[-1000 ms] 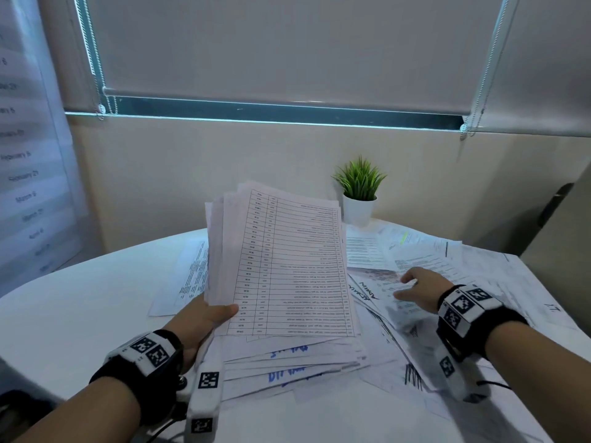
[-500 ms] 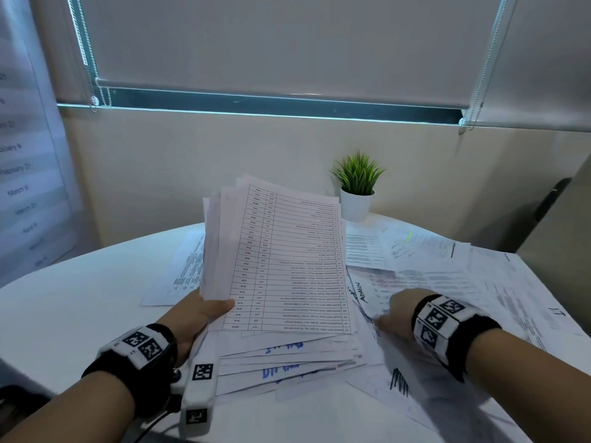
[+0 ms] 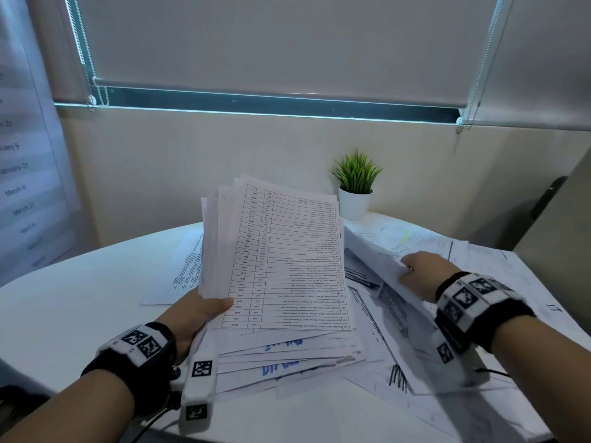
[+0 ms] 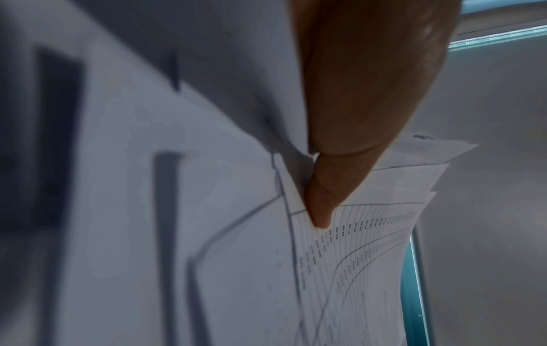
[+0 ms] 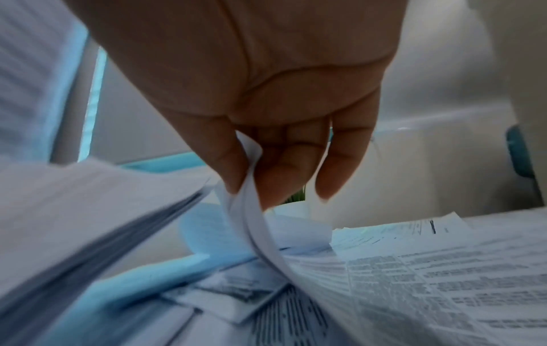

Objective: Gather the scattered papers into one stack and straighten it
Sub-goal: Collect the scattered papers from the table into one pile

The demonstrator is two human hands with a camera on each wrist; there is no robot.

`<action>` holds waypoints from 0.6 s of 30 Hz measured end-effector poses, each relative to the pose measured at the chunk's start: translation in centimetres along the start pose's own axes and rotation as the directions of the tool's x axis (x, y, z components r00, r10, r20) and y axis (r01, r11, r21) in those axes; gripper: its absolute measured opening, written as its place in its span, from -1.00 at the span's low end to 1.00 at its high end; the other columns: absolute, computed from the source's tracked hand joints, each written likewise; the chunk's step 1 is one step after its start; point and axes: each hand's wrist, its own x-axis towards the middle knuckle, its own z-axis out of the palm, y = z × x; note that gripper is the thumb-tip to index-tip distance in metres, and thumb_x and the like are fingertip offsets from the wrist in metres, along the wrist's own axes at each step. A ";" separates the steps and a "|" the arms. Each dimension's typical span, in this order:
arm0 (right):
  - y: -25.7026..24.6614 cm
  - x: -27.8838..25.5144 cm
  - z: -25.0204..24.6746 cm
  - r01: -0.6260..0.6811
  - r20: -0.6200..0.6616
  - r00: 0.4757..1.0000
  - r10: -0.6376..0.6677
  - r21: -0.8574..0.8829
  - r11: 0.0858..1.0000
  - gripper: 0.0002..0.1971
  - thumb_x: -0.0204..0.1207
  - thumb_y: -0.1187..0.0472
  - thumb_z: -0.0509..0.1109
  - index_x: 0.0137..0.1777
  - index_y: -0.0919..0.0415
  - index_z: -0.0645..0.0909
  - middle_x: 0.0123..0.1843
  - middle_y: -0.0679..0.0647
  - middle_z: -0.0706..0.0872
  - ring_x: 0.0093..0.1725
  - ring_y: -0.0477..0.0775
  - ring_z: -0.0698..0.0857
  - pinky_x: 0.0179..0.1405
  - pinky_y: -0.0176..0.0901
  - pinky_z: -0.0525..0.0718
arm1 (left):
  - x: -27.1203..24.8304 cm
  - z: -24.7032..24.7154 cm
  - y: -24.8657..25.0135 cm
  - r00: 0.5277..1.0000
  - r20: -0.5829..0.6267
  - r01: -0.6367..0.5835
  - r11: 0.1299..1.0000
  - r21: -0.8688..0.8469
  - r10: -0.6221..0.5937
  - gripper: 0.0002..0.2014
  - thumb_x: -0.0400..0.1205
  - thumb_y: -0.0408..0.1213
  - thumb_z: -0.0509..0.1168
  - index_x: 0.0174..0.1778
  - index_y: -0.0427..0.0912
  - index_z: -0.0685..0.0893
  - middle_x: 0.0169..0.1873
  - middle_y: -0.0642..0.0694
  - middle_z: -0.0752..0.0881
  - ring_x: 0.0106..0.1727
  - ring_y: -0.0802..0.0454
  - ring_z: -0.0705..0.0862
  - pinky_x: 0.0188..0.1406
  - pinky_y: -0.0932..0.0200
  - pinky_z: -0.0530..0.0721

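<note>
Head view: my left hand [image 3: 195, 314] grips the raised stack [image 3: 281, 260]; at 3 o'clock, my right hand [image 3: 425, 276] pinches a sheet [image 3: 377, 260] up.

The left hand [image 4: 364, 98], upper centre of frame, pinches a fanned sheaf of white printed table sheets [image 4: 364, 269] with its thumb.

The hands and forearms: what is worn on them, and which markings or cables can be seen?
Both forearms are bare, no sleeves. The left hand and right hand each have a black wrist strap carrying white blocks printed with black square markers. A white marker bar and thin dark cable hang under the left wrist.
</note>
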 end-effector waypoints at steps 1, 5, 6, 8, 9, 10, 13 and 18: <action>0.4 0.1 -0.5 -0.003 -0.008 1.000 0.004 0.048 0.999 -0.75 0.60 0.24 0.15 -0.33 0.18 0.44 -0.26 0.06 0.59 -0.09 0.15 0.59 -0.29 -0.19 0.41 | 0.0 0.0 0.0 1.000 0.001 0.006 1.000 -0.004 -0.006 -0.73 0.66 -0.54 0.27 0.23 -0.23 0.67 -0.01 -0.20 0.85 -0.09 -0.10 0.86 -0.35 0.11 0.80; 1.7 0.5 -2.1 -0.022 -0.109 0.993 0.043 0.193 0.981 -0.73 0.64 0.18 0.20 -0.02 0.36 0.65 0.01 0.27 0.71 -0.07 0.16 0.57 -0.16 -0.13 0.40 | 0.1 0.0 -0.1 1.000 -0.002 0.002 1.000 -0.015 -0.002 -0.75 0.66 -0.55 0.26 0.18 -0.22 0.68 -0.08 -0.15 0.87 -0.14 -0.06 0.86 -0.38 0.15 0.79; 1.9 0.6 -2.5 -0.028 -0.145 0.988 0.063 0.230 0.973 -0.71 0.64 0.17 0.21 0.03 0.38 0.67 0.04 0.29 0.71 -0.07 0.16 0.56 -0.15 -0.13 0.39 | 0.1 0.0 -0.1 1.000 -0.002 0.000 1.000 -0.017 0.000 -0.75 0.66 -0.55 0.26 0.17 -0.21 0.68 -0.10 -0.13 0.87 -0.16 -0.04 0.86 -0.39 0.16 0.78; 2.3 0.5 -3.2 -0.014 -0.214 0.973 0.080 0.293 0.956 -0.71 0.63 0.17 0.24 0.08 0.39 0.66 0.03 0.30 0.71 -0.05 0.20 0.58 -0.13 -0.11 0.43 | 0.1 0.1 0.0 1.000 -0.004 -0.001 1.000 -0.008 0.000 -0.75 0.66 -0.55 0.26 0.16 -0.20 0.68 -0.13 -0.11 0.87 -0.19 -0.01 0.86 -0.41 0.20 0.77; 2.3 0.3 -3.5 0.014 -0.243 0.968 0.069 0.322 0.947 -0.73 0.62 0.19 0.26 0.09 0.39 0.66 0.03 0.29 0.71 -0.02 0.23 0.61 -0.12 -0.08 0.47 | 0.1 0.1 0.0 1.000 -0.006 -0.003 1.000 -0.004 0.003 -0.76 0.66 -0.55 0.26 0.14 -0.19 0.68 -0.14 -0.09 0.88 -0.22 0.03 0.86 -0.44 0.24 0.76; 2.1 0.1 -3.8 0.049 -0.264 0.963 0.048 0.350 0.935 -0.76 0.60 0.21 0.29 0.10 0.38 0.64 0.03 0.27 0.71 0.02 0.24 0.63 -0.10 -0.07 0.51 | 0.1 0.1 0.0 1.000 -0.007 -0.004 1.000 -0.006 0.004 -0.76 0.66 -0.55 0.26 0.12 -0.17 0.68 -0.13 -0.07 0.87 -0.23 0.06 0.86 -0.46 0.27 0.74; 0.9 -1.1 -4.0 0.124 -0.230 0.972 -0.048 0.325 0.937 -0.86 0.55 0.23 0.36 0.07 0.23 0.56 -0.02 0.10 0.62 0.00 0.14 0.59 -0.17 -0.15 0.48 | 0.1 0.1 0.0 1.000 -0.005 0.005 1.000 0.004 -0.005 -0.75 0.66 -0.51 0.28 0.17 -0.15 0.68 -0.05 -0.09 0.87 -0.15 0.03 0.86 -0.40 0.24 0.77; -0.4 -2.5 -1.0 0.162 0.084 0.981 -0.175 0.143 0.976 -0.89 0.43 0.19 0.40 -0.29 0.14 0.55 -0.28 0.03 0.65 -0.20 0.06 0.63 -0.17 -0.13 0.56 | 0.2 -0.1 0.0 1.000 0.000 0.031 0.999 0.016 -0.031 -0.67 0.65 -0.49 0.30 0.34 -0.22 0.64 0.14 -0.23 0.81 0.11 -0.20 0.81 -0.05 -0.05 0.79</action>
